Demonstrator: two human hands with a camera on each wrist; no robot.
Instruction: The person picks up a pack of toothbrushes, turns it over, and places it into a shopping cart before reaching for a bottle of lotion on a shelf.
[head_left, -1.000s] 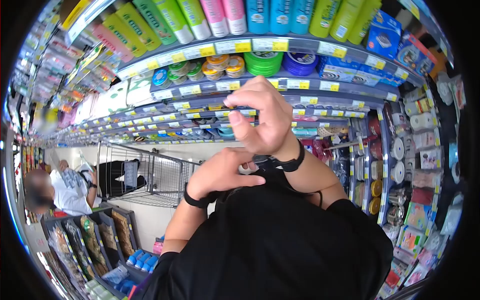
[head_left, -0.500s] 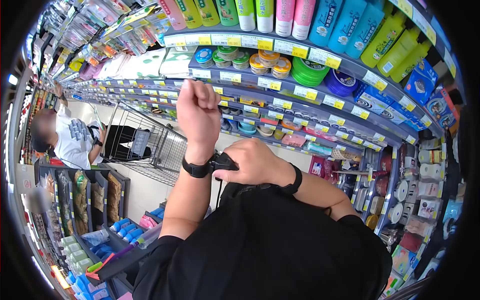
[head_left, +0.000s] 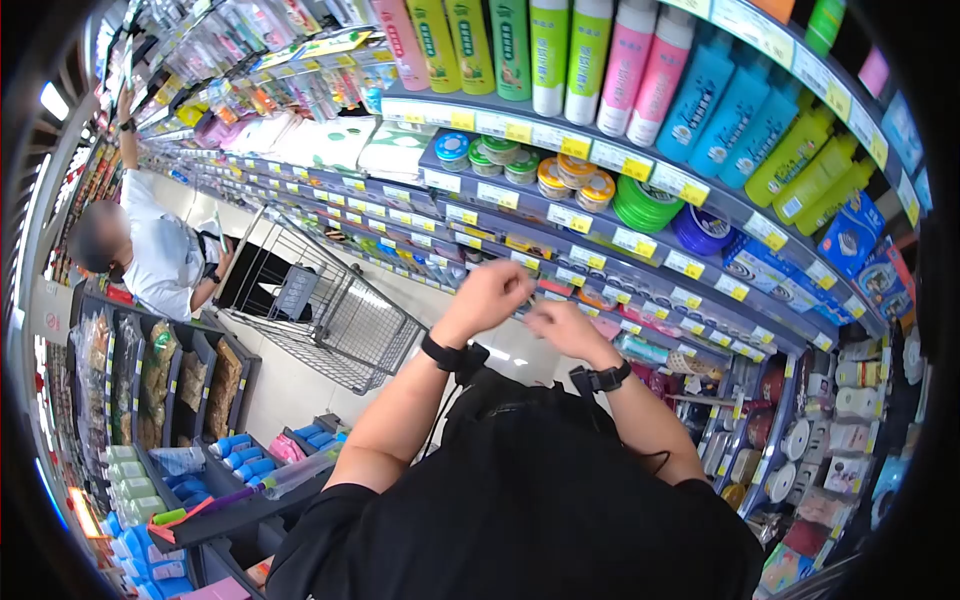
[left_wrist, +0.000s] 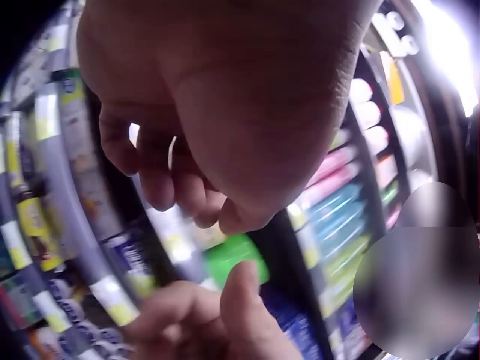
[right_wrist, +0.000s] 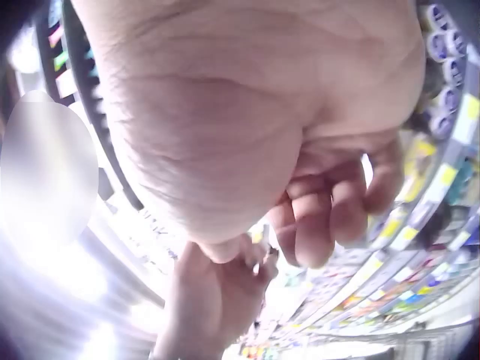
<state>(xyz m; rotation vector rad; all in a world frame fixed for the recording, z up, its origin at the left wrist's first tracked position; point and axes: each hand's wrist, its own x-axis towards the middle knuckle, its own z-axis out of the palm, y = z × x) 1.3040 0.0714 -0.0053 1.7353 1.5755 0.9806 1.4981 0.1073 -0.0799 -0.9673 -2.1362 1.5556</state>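
Observation:
In the head view my left hand (head_left: 492, 298) is held out in front of the chest, fingers loosely bent, with nothing visible in it. Close by on its right is my right hand (head_left: 568, 332), fingers also loosely bent and a little blurred. A narrow gap separates the two hands. Each wrist wears a black strap (head_left: 447, 354) carrying a small dark device. The left wrist view shows the left palm (left_wrist: 247, 97) from below, with the right hand (left_wrist: 217, 322) beneath it. From the right wrist, the right palm (right_wrist: 225, 135) fills the picture and the left hand (right_wrist: 217, 300) appears beyond.
Shelves of bottles (head_left: 550, 60), round tubs (head_left: 645, 205) and price labels rise ahead. At left a shopping cart (head_left: 340, 320) stands in the aisle beside a person in a white shirt (head_left: 165, 250). Bins (head_left: 185, 400) with packaged goods are lower left; more shelves (head_left: 800, 440) are at right.
The right hand came down to the left wrist's device, then moved off it to the right. The left hand rose with curled fingers, then lowered and loosened. The head view has shifted.

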